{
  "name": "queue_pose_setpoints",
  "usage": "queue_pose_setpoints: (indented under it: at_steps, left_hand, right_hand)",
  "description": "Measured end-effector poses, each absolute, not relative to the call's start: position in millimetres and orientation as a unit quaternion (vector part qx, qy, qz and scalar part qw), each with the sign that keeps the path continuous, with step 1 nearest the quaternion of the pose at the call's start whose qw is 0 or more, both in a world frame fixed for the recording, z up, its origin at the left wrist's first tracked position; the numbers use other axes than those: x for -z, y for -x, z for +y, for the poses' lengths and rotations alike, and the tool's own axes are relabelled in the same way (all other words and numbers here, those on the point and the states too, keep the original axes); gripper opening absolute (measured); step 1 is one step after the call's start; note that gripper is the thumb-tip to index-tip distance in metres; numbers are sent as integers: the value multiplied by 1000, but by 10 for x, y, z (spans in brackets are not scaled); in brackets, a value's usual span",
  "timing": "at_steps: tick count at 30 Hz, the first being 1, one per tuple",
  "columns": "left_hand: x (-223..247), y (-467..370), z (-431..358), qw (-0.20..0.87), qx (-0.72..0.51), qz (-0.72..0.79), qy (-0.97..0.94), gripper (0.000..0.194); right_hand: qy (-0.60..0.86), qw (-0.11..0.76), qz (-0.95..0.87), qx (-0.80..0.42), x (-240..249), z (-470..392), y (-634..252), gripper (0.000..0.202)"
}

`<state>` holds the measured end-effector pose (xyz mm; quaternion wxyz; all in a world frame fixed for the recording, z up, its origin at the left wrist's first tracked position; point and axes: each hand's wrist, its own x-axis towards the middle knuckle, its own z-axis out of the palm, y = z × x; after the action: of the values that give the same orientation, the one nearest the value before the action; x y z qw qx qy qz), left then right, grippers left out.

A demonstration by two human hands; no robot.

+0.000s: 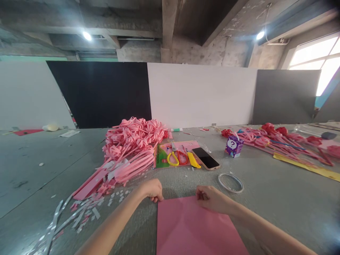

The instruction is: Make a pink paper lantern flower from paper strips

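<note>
A flat pink sheet of paper [193,230] lies on the grey table at the bottom centre. My left hand [153,190] is closed at the sheet's far left corner, fingers curled down at its edge. Over the far right part of the sheet is my right hand [211,199], its fingers curled together; whatever is between them is too small to make out. Just beyond the hands lie yellow-and-red scissors [177,158], a yellow cutter [194,160] and a dark-screened phone [205,158]. A roll of narrow tape [231,182] rests to the right of my right hand.
Pink paper-strip flowers [135,138] are heaped at the left, with paper scraps [117,196] and silvery strips [54,226] nearer. A purple box [234,146] stands right of the phone. More pink and red strips [281,141] and a yellow strip [305,166] lie at the right.
</note>
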<state>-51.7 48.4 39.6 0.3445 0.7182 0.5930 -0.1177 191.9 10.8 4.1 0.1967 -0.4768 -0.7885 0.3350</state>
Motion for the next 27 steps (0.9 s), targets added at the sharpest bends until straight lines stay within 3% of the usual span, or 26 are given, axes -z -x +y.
queue_pose_setpoints:
  at_steps: [4, 11, 13, 16, 18, 21, 27]
  left_hand:
    - [-385, 690, 451, 363, 73, 602, -708, 30]
    - [-319, 869, 473, 356, 1, 622, -698, 23]
    - [-305, 921, 492, 350, -23, 625, -697, 22]
    - [-301, 990, 517, 362, -44, 620, -695, 18]
    - [-307, 1022, 532, 370, -58, 614, -695, 17]
    - [-320, 1049, 551, 380, -72, 604, -697, 18]
    - [-360, 1045, 532, 400, -76, 584, -702, 21]
  right_hand:
    - [476, 199, -792, -326, -14, 118, -1921, 9]
    - [483, 190, -807, -283, -112, 21, -1867, 12]
    - [450, 174, -840, -251, -195, -79, -1820, 26]
    - [299, 78, -927, -211, -242, -223, -1749, 65]
    - [221, 17, -951, -217, -201, -277, -1716, 74]
    - [184, -27, -952, -244, -114, -301, -1704, 73]
    - [209, 7, -938, -276, -132, -337, -1736, 59]
